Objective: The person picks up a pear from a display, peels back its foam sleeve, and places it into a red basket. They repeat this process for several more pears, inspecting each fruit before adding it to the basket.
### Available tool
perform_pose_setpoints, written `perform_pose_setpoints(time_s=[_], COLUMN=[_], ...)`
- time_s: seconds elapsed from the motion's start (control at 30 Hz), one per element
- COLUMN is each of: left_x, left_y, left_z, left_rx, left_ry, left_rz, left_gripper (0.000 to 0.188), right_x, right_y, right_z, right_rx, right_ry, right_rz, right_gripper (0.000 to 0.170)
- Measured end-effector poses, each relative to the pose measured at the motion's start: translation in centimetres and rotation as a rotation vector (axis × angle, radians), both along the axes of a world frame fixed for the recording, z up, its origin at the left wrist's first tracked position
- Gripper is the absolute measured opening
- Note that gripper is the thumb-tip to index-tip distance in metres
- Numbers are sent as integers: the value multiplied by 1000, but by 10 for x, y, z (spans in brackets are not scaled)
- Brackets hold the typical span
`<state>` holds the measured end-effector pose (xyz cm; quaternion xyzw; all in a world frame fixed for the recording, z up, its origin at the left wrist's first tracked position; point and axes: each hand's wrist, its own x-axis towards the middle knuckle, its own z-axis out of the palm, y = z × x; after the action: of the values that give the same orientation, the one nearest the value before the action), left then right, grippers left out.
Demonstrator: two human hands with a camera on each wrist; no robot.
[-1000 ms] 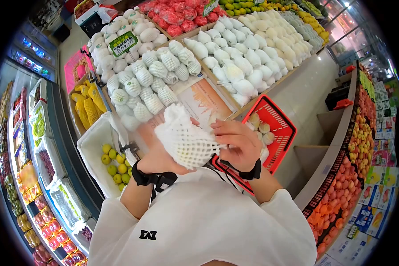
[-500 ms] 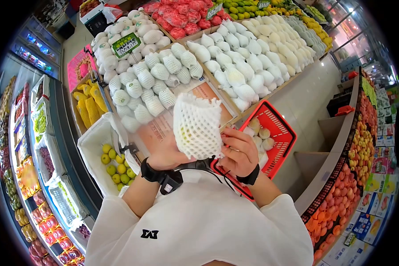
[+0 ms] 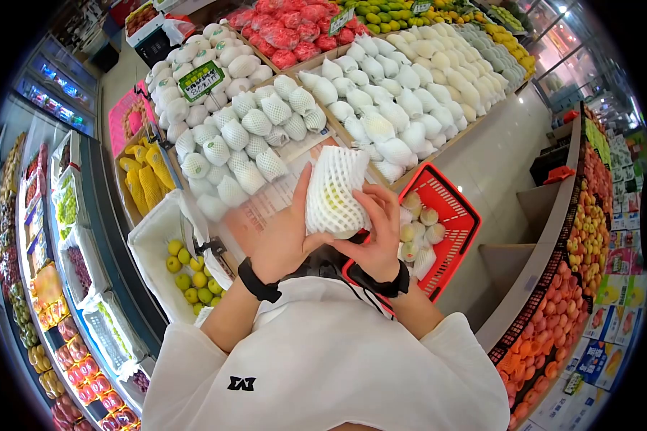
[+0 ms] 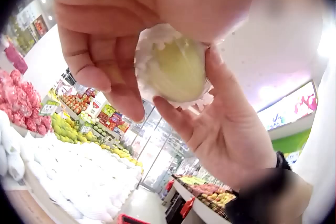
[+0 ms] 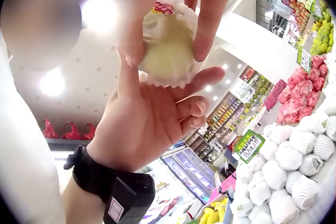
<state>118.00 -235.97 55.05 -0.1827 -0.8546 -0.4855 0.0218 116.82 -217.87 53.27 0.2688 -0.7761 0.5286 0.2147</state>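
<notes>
I watch through the cameras how two hands hold one pale green-yellow fruit (image 4: 181,74) in a white foam net (image 3: 336,187). It is in the air before the near edge of the counter (image 3: 449,146), close to the person's chest. The left hand (image 3: 277,241) has its thumb and forefinger spread wide around the left side of the net, thumb at the bottom, and the other fingers bend a little. The right hand (image 3: 377,233) grips the fruit from the right side, with its thumb under and its fingers bent along the net. In the right wrist view a red label (image 5: 164,7) shows on the fruit.

On the counter, near its left edge, I see rows of netted fruits (image 3: 233,136), and behind them a green price sign (image 3: 201,80). A printed paper (image 3: 259,205) covers part of the near side. Along the right edge lie many white wrapped fruits (image 3: 388,115). At the far edge there are red bags (image 3: 287,36).

Just beside the near right corner is a red basket (image 3: 451,262) with several round fruits (image 3: 430,215) inside; I cannot tell what carries it. Near the left corner stands a white bin (image 3: 145,248) with yellow-green fruits (image 3: 195,276).
</notes>
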Motion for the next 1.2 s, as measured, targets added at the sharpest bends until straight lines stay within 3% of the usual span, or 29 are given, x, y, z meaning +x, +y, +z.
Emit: perform_pose_setpoints(time_s=[0.13, 0.2, 0.33, 0.4, 0.6, 0.67, 0.9, 1.13, 1.2], left_x=[5, 9, 10, 6, 3, 3, 2, -3, -1], left_y=[0, 0, 6, 6, 5, 5, 7, 13, 13], left_z=[-4, -3, -7, -11, -11, -13, -28, -34, -44], left_rx=[-82, -315, -273, -152, -267, -265, -200, -120, 1], left_ry=[144, 235, 352, 461, 536, 541, 553, 515, 277], left_rz=[55, 158, 297, 340, 288, 215, -57, -62, -60], left_gripper=[89, 78, 60, 39, 19, 18, 17, 15, 27], right_x=[6, 8, 10, 10, 12, 13, 10, 6, 2], right_y=[-3, -5, -12, -13, -21, -26, -23, -21, -21], right_z=[-3, -4, -10, -12, -25, -29, -42, -50, -48], right_rx=[-113, -136, -269, -297, -317, -545, -523, -501, -496], right_ry=[-42, -55, -109, -117, -145, -290, -266, -214, -179], right_rz=[-63, -76, -91, -83, -175, -233, -342, -333, -320], right_gripper=[71, 71, 71, 73, 71, 71, 69, 67, 66])
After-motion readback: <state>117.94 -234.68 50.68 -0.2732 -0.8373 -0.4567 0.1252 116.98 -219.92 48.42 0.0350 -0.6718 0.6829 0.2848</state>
